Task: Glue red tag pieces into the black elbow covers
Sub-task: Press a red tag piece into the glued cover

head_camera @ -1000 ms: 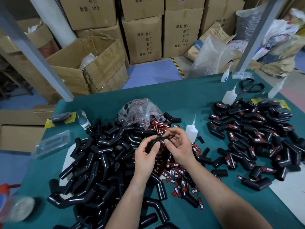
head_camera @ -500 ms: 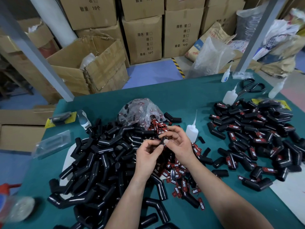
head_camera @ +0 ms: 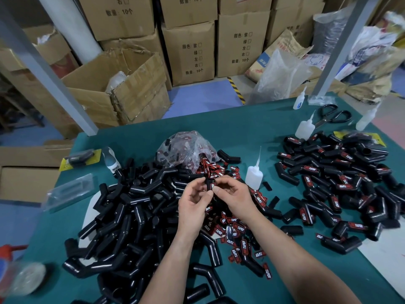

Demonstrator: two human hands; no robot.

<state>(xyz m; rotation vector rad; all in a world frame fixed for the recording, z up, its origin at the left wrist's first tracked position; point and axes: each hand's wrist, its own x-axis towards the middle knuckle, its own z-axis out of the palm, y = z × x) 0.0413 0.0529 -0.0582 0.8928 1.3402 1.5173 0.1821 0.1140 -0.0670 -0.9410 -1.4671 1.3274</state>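
Between my two hands, over the middle of the green table [head_camera: 252, 126], is a black elbow cover with a red tag [head_camera: 210, 185] on it. My left hand [head_camera: 194, 204] grips it from the left with curled fingers. My right hand [head_camera: 233, 197] pinches the tag end with thumb and fingers. A big heap of plain black elbow covers [head_camera: 131, 211] lies to the left. Loose red tags [head_camera: 236, 229] are scattered under my hands. Covers that carry tags [head_camera: 341, 183] are piled to the right. A glue bottle [head_camera: 254, 175] stands just right of my hands.
A clear bag of tags [head_camera: 186, 150] sits behind my hands. Further glue bottles [head_camera: 305, 127] and black scissors [head_camera: 333, 116] lie at the back right. A clear plastic pack [head_camera: 70, 191] lies at the left edge. Cardboard boxes [head_camera: 190, 51] stand beyond the table.
My hands have lifted the cover slightly and turned it; it lay across my left fingers before, and now stands more upright with the red tag facing me.
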